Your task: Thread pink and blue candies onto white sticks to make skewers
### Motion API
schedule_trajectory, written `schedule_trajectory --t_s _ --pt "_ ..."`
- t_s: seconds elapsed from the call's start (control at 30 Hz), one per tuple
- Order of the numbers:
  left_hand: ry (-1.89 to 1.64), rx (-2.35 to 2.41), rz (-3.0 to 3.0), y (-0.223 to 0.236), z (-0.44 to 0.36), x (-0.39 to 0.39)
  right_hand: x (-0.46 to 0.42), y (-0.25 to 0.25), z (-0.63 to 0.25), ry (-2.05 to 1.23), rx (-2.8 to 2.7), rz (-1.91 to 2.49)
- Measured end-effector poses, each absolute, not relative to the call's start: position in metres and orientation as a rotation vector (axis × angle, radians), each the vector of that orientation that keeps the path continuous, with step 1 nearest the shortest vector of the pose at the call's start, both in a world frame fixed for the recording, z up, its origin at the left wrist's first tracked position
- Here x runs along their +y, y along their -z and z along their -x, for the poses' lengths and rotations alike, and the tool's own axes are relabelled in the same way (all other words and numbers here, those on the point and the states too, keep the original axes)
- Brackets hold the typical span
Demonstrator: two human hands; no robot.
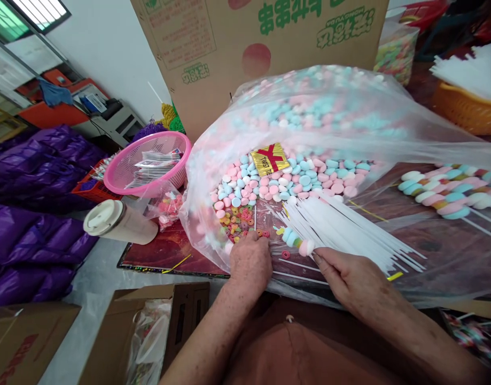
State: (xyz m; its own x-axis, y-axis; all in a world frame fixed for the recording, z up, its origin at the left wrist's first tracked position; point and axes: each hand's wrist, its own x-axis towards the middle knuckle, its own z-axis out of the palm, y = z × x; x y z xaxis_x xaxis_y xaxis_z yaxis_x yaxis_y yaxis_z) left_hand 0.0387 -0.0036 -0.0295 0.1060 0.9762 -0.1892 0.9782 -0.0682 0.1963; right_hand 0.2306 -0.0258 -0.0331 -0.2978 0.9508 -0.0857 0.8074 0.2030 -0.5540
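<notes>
My right hand (347,272) pinches the lower end of a thin white stick. Threaded on that candy skewer (293,239) are blue and pink-white marshmallows with gummy rings between them. My left hand (251,262) is closed, knuckles up, at the near edge of a pile of small coloured gummy rings (235,220); its fingertips are hidden. A heap of pink, blue and white marshmallows (305,179) spills from a big clear plastic bag (329,139). Loose white sticks (341,230) lie fanned beside my right hand. One red gummy ring (286,254) lies between my hands.
Filled skewers (449,190) lie at the right, beyond the sticks. A gold twist-tie packet (270,159) rests on the marshmallows. At left stand a pink basket (181,174) of packets and a lidded cup (135,224). A large carton (213,80) stands behind.
</notes>
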Motion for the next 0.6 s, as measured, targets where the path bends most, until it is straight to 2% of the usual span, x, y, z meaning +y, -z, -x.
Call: schedule_trajectory --t_s 0.07,0.23,0.33,0.6 --pt "-0.202 1.891 -1.946 0.031 -0.037 -0.003 -0.028 0.031 -0.231 -0.725 -2.267 1.717" --pt "-0.886 1.542 -0.965 0.031 -0.029 -0.002 -0.031 0.026 -0.226 -0.736 -2.334 1.67" --pt "-1.042 1.428 -0.756 0.031 -0.033 -0.004 -0.03 0.024 -0.22 -0.731 -2.336 1.679" --pt "-1.193 1.463 -0.789 0.034 -0.045 -0.008 -0.032 0.024 -0.218 -0.737 -2.371 1.719"
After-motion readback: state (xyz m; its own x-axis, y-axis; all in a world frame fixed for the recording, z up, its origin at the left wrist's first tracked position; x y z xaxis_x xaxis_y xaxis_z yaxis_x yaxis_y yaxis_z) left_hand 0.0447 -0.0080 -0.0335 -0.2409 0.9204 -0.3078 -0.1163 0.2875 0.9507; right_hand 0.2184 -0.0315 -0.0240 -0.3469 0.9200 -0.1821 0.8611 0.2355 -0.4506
